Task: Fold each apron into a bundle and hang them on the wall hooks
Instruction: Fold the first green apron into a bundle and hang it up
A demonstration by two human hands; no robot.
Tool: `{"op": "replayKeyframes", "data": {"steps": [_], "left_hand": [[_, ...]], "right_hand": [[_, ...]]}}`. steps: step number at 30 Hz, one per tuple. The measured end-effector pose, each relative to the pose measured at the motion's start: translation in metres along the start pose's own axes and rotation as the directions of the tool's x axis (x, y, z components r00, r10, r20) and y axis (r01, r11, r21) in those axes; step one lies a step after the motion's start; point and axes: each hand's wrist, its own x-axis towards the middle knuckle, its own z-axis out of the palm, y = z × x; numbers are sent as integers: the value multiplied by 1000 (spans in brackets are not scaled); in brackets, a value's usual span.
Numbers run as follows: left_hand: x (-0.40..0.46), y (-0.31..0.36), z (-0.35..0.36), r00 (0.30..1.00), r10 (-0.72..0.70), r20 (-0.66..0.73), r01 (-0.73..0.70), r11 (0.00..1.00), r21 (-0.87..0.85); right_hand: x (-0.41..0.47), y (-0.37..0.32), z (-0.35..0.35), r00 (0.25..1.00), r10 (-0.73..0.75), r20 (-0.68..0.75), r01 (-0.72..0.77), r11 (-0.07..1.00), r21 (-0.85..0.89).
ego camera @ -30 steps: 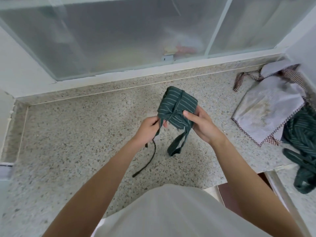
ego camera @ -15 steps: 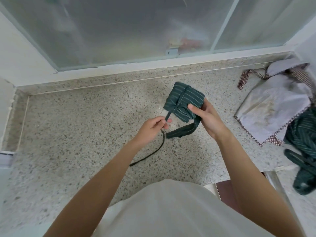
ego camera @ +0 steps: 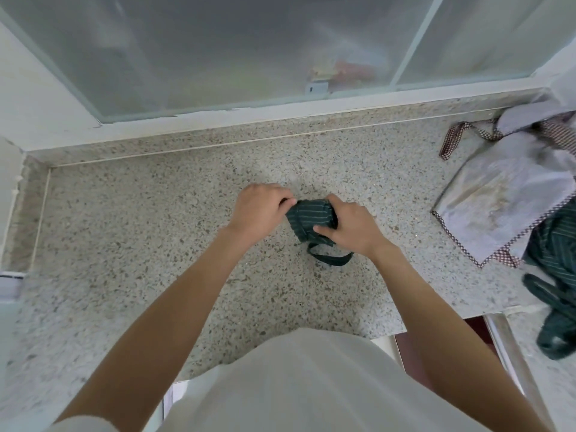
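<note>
A dark green striped apron bundle (ego camera: 310, 218) sits between my hands over the speckled stone counter (ego camera: 156, 238). My right hand (ego camera: 350, 227) grips the bundle from the right, thumb across its front. My left hand (ego camera: 260, 207) pinches the bundle's upper left edge with curled fingers. A loop of green strap (ego camera: 330, 258) hangs out below the bundle near my right wrist. The thin tie end is hidden.
A pale grey apron with checked trim (ego camera: 505, 198) lies spread at the right of the counter. Another green striped apron (ego camera: 558, 275) is heaped at the far right edge. A frosted sliding window (ego camera: 249, 48) runs along the back. No wall hooks are in view.
The bundle has come down lower and nearer the counter. My left hand moved up from the dangling thin tie onto the bundle's left edge; the long tie no longer trails below.
</note>
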Motion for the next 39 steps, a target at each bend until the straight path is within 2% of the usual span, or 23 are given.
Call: {"op": "replayKeyframes", "data": {"steps": [2,5,7,9,10,11,13,14,15,17,20,22,25,26,28,29,31,32,34,36,39], "left_hand": [[-1,-4,1,992,-59,-114,52,997,-64],[-4,-6,5,963,-41,-267,-5,986,-168],[-2,-13,7,942,-52,-331,-16,980,-199],[2,-25,12,937,-92,-338,11,972,-234],[3,-30,15,939,-123,-321,37,965,-260],[4,-34,20,943,-165,-290,75,952,-297],[8,-38,30,936,-274,-220,162,893,-419],[11,-40,36,925,-334,-183,211,849,-485],[12,-39,38,912,-379,-157,243,808,-537],[29,-48,50,887,-455,-85,321,737,-596],[42,-55,66,874,-485,29,403,691,-600],[51,-60,80,871,-482,96,438,673,-596],[61,-64,93,879,-467,96,430,690,-582],[63,-65,97,887,-453,92,421,709,-566],[66,-64,103,900,-420,114,412,735,-539],[67,-63,105,902,-414,125,414,740,-531],[66,-59,108,907,-406,113,402,754,-519],[66,-58,109,915,-390,99,383,769,-512],[67,-57,110,942,-328,71,319,809,-494],[67,-58,112,963,-264,52,257,842,-474],[60,-65,113,966,-256,-25,232,910,-345]], "right_hand": [[10,-4,12,991,70,-114,-59,994,95],[24,-17,23,962,139,-236,-68,956,287],[37,-24,27,954,173,-243,-70,922,382],[51,-26,34,943,272,-193,-133,837,531],[59,-25,37,920,368,-137,-197,734,650],[67,-24,39,880,473,-39,-265,559,786],[82,-20,45,797,565,215,-302,63,951],[89,-17,48,774,544,324,-307,-125,944],[90,-17,48,759,521,392,-333,-207,920],[105,-10,54,723,498,479,-401,-261,878],[114,2,64,693,572,439,-407,-193,893],[121,13,67,685,628,370,-426,-67,902],[127,26,67,715,642,276,-544,263,797],[127,32,68,713,661,232,-604,411,683],[124,40,71,748,664,-3,-635,717,288],[122,43,72,796,580,-173,-557,814,164],[121,41,68,868,307,-391,-289,951,108],[123,39,65,891,179,-418,-130,981,142],[129,33,59,934,-53,-353,121,977,174],[137,32,59,953,-201,-225,221,973,67],[148,36,63,956,-281,-83,270,955,-120]]}}
